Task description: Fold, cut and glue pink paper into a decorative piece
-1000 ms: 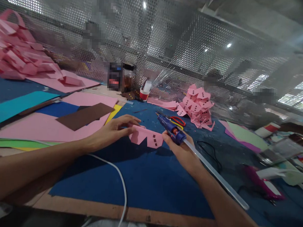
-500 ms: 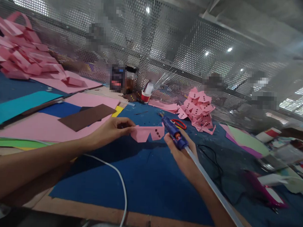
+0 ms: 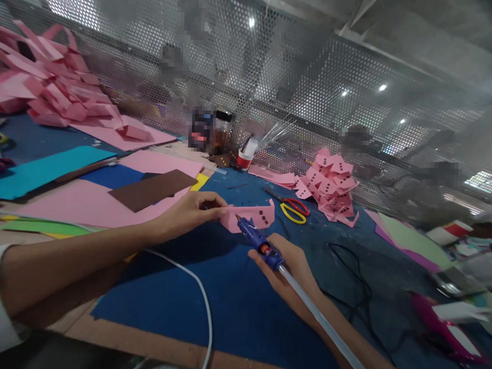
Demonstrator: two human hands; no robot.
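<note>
My left hand point(image 3: 190, 214) pinches the left end of a small pink paper cut-out point(image 3: 251, 217) with dark square marks, lifted just above the blue mat point(image 3: 226, 291). My right hand point(image 3: 289, 269) grips a blue glue gun point(image 3: 258, 241) with a long clear glue stick point(image 3: 317, 321) running out of its back. The gun's tip touches the lower edge of the pink cut-out.
Red and yellow scissors point(image 3: 293, 209) lie behind the cut-out. A heap of similar pink pieces point(image 3: 330, 182) sits at the back, pink strips point(image 3: 47, 91) far left. Coloured paper sheets point(image 3: 88, 195) cover the left side. A white cable point(image 3: 197, 296) crosses the mat; a perforated metal screen point(image 3: 273, 88) stands behind.
My left hand lifted the pink cut-out off the mat. My right hand swung the glue gun down and left, bringing its tip onto the piece. The scissors came into plain view.
</note>
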